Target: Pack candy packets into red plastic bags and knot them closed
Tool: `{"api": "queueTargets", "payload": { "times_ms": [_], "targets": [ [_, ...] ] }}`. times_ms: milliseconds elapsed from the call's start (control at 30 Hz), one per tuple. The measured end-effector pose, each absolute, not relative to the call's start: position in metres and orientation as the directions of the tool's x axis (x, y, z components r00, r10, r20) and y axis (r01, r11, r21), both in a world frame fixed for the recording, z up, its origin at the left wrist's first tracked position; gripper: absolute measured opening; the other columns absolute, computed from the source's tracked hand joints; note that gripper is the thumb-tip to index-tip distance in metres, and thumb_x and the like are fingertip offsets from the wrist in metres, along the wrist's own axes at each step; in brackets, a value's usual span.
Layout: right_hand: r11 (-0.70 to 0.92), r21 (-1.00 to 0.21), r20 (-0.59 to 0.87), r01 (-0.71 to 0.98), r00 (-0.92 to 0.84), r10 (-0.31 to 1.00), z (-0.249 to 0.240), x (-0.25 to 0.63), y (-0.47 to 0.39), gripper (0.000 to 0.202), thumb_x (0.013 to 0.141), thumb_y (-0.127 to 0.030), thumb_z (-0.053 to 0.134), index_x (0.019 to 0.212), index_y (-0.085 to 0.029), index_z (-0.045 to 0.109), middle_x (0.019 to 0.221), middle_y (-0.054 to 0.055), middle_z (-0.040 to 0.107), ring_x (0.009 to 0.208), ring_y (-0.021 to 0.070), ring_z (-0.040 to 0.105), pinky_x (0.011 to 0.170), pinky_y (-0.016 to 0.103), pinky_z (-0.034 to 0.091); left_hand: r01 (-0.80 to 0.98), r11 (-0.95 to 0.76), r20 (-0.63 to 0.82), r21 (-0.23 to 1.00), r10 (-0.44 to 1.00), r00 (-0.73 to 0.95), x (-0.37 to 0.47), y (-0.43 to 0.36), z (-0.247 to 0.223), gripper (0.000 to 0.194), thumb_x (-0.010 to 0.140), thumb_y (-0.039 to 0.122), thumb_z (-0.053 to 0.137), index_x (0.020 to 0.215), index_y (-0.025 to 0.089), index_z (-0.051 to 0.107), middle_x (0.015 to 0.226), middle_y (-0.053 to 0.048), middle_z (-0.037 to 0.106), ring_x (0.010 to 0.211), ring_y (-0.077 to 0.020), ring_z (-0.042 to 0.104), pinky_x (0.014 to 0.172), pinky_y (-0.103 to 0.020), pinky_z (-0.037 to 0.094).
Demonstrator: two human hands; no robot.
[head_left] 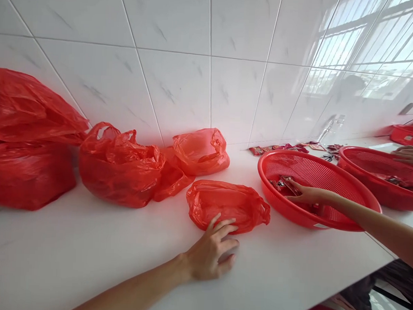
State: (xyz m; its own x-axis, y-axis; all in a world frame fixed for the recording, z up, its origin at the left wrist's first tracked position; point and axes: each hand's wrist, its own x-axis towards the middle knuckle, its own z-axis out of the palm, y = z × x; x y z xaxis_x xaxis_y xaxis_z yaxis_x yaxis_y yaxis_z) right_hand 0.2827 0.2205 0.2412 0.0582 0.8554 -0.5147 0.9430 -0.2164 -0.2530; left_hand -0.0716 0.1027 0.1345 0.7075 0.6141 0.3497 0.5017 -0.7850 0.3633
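From where I stand, the one camera is mounted on the person's head. It faces forward and is pitched down over the white counter (81, 250). Upright joints in the tiled wall (176, 95) converge toward the counter. Range is close: the left hand (210, 254) shows low at center, its forearm entering at the bottom edge; the right hand (310, 195) enters from the right. Coverage is wide, taking in floor at lower right.
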Motion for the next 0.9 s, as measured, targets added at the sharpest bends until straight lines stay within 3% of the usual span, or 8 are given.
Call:
{"api": "queueTargets", "payload": {
  "times_ms": [100,233,400,533,600,700,800,900],
  "targets": [
    [-0.156,-0.281,-0.531,0.947,-0.018,0.847,0.241,0.266,0.224,0.116,0.078,-0.044,0.072,0.164,-0.023,-0.003,0.144,0.02,0.057,0.092,0.0339,0.073,0.067,0.04,0.061,0.502,-0.781,0.335,0.373,0.617,0.712,-0.072,0.104,0.135,0.02,0.089,0.027,0.061,0.105,0.02,0.07,0.128,-0.011,0.065,0.135,-0.032,0.049,0.123,-0.059,0.021],
    [-0.013,-0.198,-0.519,0.98,-0.094,0.849,0.237,0.258,0.223,0.116,0.072,-0.025,0.072,0.164,-0.026,0.002,0.125,0.019,0.069,0.083,0.034,0.072,0.055,0.035,0.055,0.504,-0.766,0.299,0.398,0.628,0.718,-0.072,0.104,0.136,0.021,0.09,0.029,0.059,0.107,0.021,0.069,0.128,-0.011,0.065,0.137,-0.0331,0.047,0.121,-0.062,0.022],
    [0.036,-0.182,-0.44,0.983,-0.114,0.891,0.228,0.272,0.224,0.107,0.07,-0.021,0.071,0.163,-0.029,0.018,0.121,0.016,0.07,0.073,0.0285,0.07,0.049,0.029,0.047,0.504,-0.742,0.276,0.443,0.647,0.711,-0.072,0.105,0.137,0.022,0.091,0.032,0.058,0.107,0.021,0.069,0.127,-0.012,0.065,0.134,-0.033,0.05,0.121,-0.063,0.021],
    [-0.027,-0.18,-0.418,0.983,-0.052,0.907,0.229,0.275,0.229,0.097,0.068,-0.017,0.072,0.158,-0.024,0.036,0.093,0.01,0.072,0.065,0.0256,0.068,0.048,0.028,0.047,0.5,-0.731,0.276,0.464,0.656,0.703,-0.072,0.105,0.136,0.022,0.091,0.032,0.059,0.106,0.021,0.07,0.126,-0.012,0.065,0.135,-0.0327,0.049,0.122,-0.061,0.02],
    [-0.069,-0.231,-0.403,0.971,-0.031,0.915,0.231,0.272,0.23,0.085,0.064,-0.013,0.073,0.146,-0.022,0.053,0.082,0.005,0.07,0.061,0.023,0.067,0.048,0.027,0.048,0.501,-0.726,0.273,0.47,0.66,0.7,-0.072,0.106,0.135,0.022,0.091,0.032,0.059,0.106,0.021,0.07,0.127,-0.012,0.065,0.136,-0.033,0.048,0.122,-0.061,0.02],
    [-0.086,-0.312,-0.346,0.946,-0.029,0.938,0.232,0.268,0.23,0.056,0.057,-0.007,0.071,0.111,-0.019,0.073,0.066,0.0,0.064,0.059,0.0214,0.065,0.047,0.025,0.048,0.5,-0.722,0.267,0.478,0.662,0.701,-0.072,0.106,0.135,0.022,0.091,0.032,0.059,0.106,0.021,0.069,0.128,-0.012,0.065,0.137,-0.0333,0.048,0.121,-0.062,0.02],
    [-0.103,-0.363,-0.319,0.926,-0.019,0.948,0.235,0.269,0.232,0.027,0.058,-0.007,0.066,0.083,-0.018,0.069,0.06,-0.001,0.058,0.059,0.02,0.064,0.048,0.025,0.049,0.5,-0.717,0.266,0.486,0.666,0.697,-0.072,0.105,0.136,0.021,0.091,0.032,0.059,0.105,0.021,0.069,0.127,-0.012,0.065,0.136,-0.033,0.048,0.121,-0.063,0.02],
    [-0.112,-0.435,-0.315,0.893,-0.034,0.948,0.248,0.275,0.233,0.009,0.066,-0.012,0.062,0.071,-0.018,0.058,0.061,0.0,0.058,0.061,0.0179,0.064,0.052,0.024,0.052,0.507,-0.708,0.255,0.491,0.674,0.694,-0.072,0.105,0.137,0.02,0.09,0.031,0.059,0.105,0.022,0.069,0.127,-0.011,0.065,0.134,-0.0326,0.05,0.12,-0.063,0.021]
  ]
}}
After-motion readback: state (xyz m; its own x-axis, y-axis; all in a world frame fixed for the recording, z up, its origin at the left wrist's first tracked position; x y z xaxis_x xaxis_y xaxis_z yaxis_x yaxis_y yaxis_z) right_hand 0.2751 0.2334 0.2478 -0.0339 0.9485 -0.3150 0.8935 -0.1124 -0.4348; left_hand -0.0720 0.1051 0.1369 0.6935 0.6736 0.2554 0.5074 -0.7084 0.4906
